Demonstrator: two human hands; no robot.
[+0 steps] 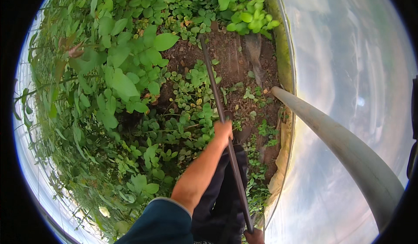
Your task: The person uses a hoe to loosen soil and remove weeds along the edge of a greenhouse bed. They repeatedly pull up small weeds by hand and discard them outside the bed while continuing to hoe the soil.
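My left hand (223, 133) is wrapped around the middle of a long dark pole (214, 84), which looks like a tool handle. Low in the view, partly cut off by the picture's edge, my right hand (254, 236) grips the pole near its lower end. The pole slants up and away to the left, over bare brown soil (228, 54) and low leafy plants (196, 94). Its far end meets foliage, and I cannot tell what kind of head it carries.
Dense rose-like bushes (124, 68) crowd the left side. On the right, a thick grey pipe (339, 139) rises from the ground beside a translucent plastic sheet wall (326, 64). A yellowish strip (283, 45) edges its base. Bright green leaves (253, 15) overhang the soil farther ahead.
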